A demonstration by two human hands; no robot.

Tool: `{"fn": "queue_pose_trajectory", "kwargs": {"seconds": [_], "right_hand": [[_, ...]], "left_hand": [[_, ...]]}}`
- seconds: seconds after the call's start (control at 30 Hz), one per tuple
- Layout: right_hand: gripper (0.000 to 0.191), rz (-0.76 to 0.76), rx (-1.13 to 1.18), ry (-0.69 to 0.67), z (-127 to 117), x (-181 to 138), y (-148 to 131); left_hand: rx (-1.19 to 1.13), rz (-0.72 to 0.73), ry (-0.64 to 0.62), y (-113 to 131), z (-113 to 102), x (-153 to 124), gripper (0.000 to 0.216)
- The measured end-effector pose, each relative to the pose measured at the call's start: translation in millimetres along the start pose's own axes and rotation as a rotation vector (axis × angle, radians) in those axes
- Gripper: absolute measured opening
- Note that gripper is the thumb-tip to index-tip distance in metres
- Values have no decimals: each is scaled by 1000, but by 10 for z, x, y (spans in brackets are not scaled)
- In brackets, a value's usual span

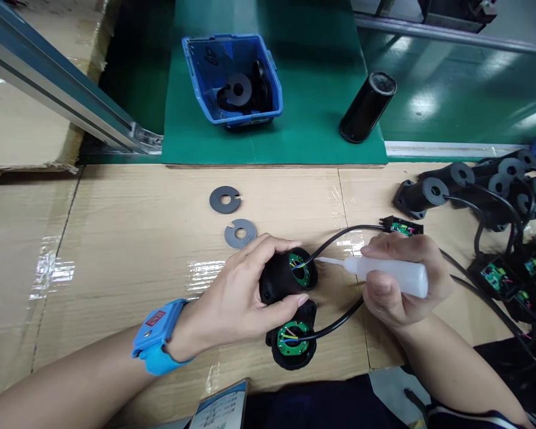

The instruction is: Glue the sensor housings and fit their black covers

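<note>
My left hand (pixel 254 286) is closed around a black cylindrical housing (pixel 274 280), tilted so its open end faces right. Inside that end a round green circuit board with thin coloured wires shows. In my right hand (pixel 402 274) is a white squeeze bottle (pixel 397 275), its thin nozzle pointing left at the housing's rim; whether the tip touches cannot be told. Just below, a second black housing (pixel 295 360) stands with its green board (pixel 293 338) facing up and a black cable (pixel 339 320) coming out. Two grey slotted washers (pixel 217 204) lie beyond my left hand.
A blue bin (pixel 196 89) with black round parts sits on the green mat (pixel 295 140), near a black cylinder (pixel 367 108). Several finished-looking black housings (pixel 420 198) with cables crowd the right side. A small circuit board in a black case (pixel 402 227) lies behind my right hand.
</note>
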State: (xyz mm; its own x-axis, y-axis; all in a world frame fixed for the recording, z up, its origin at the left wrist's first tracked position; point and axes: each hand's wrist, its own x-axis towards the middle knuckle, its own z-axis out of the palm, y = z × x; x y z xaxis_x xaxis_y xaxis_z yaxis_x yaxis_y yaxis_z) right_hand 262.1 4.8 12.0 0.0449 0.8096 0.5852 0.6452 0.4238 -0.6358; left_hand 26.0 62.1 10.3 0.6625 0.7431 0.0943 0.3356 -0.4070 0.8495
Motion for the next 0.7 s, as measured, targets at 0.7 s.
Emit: {"fn": "queue_pose_trajectory", "kwargs": {"seconds": [0.7], "right_hand": [[31,497,503,-15,108,665,602]], "left_hand": [[697,-6,183,-240,-642,48,38]]}}
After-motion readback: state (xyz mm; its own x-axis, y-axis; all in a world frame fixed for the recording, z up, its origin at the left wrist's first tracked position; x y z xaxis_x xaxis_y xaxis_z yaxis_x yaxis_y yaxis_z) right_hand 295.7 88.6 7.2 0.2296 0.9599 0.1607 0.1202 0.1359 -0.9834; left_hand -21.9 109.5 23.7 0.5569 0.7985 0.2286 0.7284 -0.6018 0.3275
